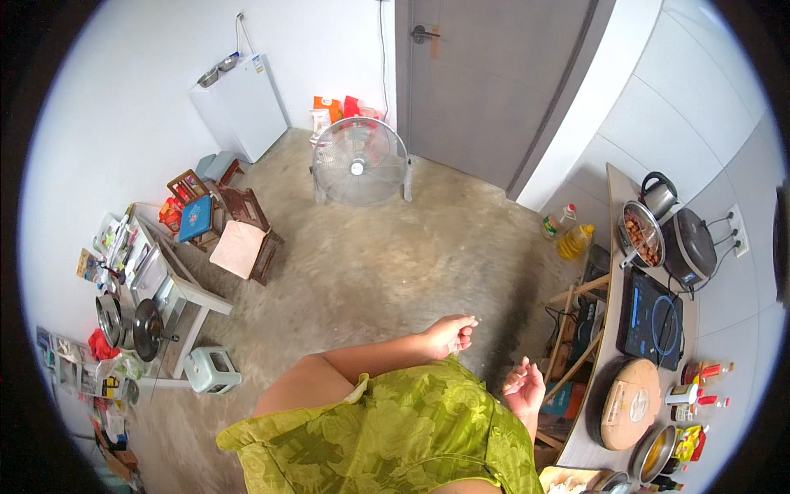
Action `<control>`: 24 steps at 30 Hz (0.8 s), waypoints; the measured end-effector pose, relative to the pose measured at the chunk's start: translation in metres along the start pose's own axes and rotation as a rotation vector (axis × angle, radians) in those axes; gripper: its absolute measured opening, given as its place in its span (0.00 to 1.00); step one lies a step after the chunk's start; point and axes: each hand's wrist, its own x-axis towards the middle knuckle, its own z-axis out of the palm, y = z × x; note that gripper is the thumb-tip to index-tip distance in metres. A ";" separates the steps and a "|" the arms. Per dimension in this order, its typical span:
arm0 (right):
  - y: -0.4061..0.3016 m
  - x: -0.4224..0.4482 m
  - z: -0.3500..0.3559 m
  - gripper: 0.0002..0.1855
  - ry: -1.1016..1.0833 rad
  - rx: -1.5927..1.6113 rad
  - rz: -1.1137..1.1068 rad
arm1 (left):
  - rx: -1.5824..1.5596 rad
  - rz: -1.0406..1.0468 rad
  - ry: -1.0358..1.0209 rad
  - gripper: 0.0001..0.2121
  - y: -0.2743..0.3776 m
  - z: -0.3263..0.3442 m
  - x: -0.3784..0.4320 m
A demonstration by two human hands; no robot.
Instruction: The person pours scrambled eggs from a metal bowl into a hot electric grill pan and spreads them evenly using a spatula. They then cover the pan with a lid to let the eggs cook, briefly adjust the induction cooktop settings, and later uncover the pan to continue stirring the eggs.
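My left hand (450,336) hovers in front of my body over the concrete floor, its fingers curled in and no object visible in it. Palm upward, my right hand (524,388) is loosely bent with the fingers a little apart; it looks empty too. It is beside the left edge of a long counter (608,364), apart from it. Nearest on that counter are a round wooden chopping board (631,404) and a black induction cooktop (653,318). Beyond them a metal bowl of brown food (640,234) stands beside a dark rice cooker (690,247).
A floor fan (359,163) stands ahead, left of a grey door (487,80). Chairs (237,247) and a plastic stool (213,370) are at the left by a cluttered table (197,293). Oil bottles (574,242) stand on the floor near the counter's far end.
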 end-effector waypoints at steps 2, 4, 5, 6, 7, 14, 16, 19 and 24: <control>-0.002 -0.009 -0.011 0.13 0.012 0.047 -0.016 | -0.007 -0.024 -0.017 0.07 -0.002 0.003 0.000; -0.001 -0.017 -0.018 0.13 0.030 0.096 -0.042 | 0.005 -0.035 -0.019 0.07 -0.006 0.004 0.001; -0.001 -0.020 -0.019 0.13 0.016 0.113 -0.044 | 0.011 -0.040 -0.020 0.07 -0.008 0.004 0.002; 0.000 -0.024 -0.021 0.13 0.004 0.129 -0.048 | 0.015 -0.042 -0.026 0.07 -0.010 0.003 0.003; 0.001 -0.027 -0.022 0.13 -0.009 0.145 -0.052 | 0.019 -0.043 -0.031 0.07 -0.012 0.002 0.003; 0.006 -0.043 -0.030 0.13 -0.012 0.200 -0.098 | 0.037 -0.064 -0.054 0.07 -0.019 0.010 -0.002; 0.007 -0.048 -0.031 0.13 0.009 0.219 -0.116 | 0.040 -0.069 -0.050 0.07 -0.021 0.010 -0.003; 0.007 -0.058 -0.034 0.12 0.019 0.247 -0.136 | 0.052 -0.074 -0.042 0.07 -0.024 0.013 -0.005; 0.010 -0.068 -0.041 0.11 0.047 0.224 -0.172 | 0.090 -0.065 -0.052 0.07 -0.031 0.010 -0.006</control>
